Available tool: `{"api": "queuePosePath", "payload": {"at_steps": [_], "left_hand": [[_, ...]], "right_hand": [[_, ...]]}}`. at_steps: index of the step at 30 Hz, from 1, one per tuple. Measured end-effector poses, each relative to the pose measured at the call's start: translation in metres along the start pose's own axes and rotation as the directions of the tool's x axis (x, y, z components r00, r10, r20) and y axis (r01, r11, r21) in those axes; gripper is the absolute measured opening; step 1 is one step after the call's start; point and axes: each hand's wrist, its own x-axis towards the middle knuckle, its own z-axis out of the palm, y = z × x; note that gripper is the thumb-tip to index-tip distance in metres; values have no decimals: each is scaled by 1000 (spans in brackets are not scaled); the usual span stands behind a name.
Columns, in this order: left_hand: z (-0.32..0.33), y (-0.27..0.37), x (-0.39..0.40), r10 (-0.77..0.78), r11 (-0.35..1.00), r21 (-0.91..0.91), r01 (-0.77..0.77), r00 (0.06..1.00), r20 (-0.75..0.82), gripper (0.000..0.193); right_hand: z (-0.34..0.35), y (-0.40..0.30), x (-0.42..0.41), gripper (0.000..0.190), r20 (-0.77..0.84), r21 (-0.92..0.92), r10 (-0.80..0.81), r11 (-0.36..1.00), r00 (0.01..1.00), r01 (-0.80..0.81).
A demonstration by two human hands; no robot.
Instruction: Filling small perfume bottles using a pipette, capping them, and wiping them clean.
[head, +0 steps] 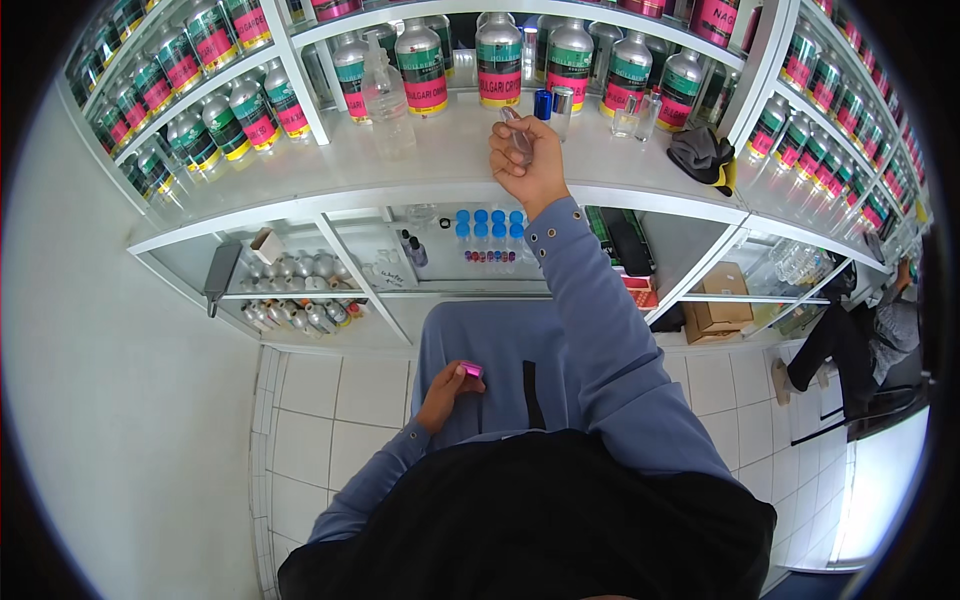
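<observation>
My right hand (529, 154) is raised over the white counter (450, 154), its fingers curled around a small clear bottle (517, 135). Down by my lap, a shiny pink cap (471, 370) sits between the fingers of my left hand (448, 390). Just beyond the right hand stand a small bottle with a blue cap (542, 105) and one with a silver cap (561, 112). A clear pump bottle (384, 97) is on the counter further left. Two small glass bottles (636, 120) stand to the right.
Labelled metal bottles (499, 64) line the shelves behind. A grey and black cloth item (703, 159) lies on the counter's right. Below are blue-capped bottles (497, 231) and a cardboard box (718, 300). A seated person (847, 352) is at the far right.
</observation>
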Motion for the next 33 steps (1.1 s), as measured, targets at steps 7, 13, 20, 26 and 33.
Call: {"api": "queuePosePath", "payload": {"at_steps": [7,13,20,26,33], "left_hand": [[-6,4,-2,8,973,-229,-26,997,-80,39],[-8,8,1,-46,977,-211,38,998,-35,40],[-8,7,1,-43,976,-217,27,997,-69,40],[-11,4,1,-50,975,-221,37,997,-55,39],[-7,8,-1,-52,978,-203,35,996,-79,39]], "right_hand": [[3,-1,-2,15,-47,-23,23,999,999,-24],[6,1,-1,14,-58,-49,-3,999,998,0],[-4,-4,-4,12,34,119,78,990,996,-82],[-4,-2,-7,5,48,116,-48,992,998,42],[-2,-3,-7,3,32,97,4,995,999,-7]]}}
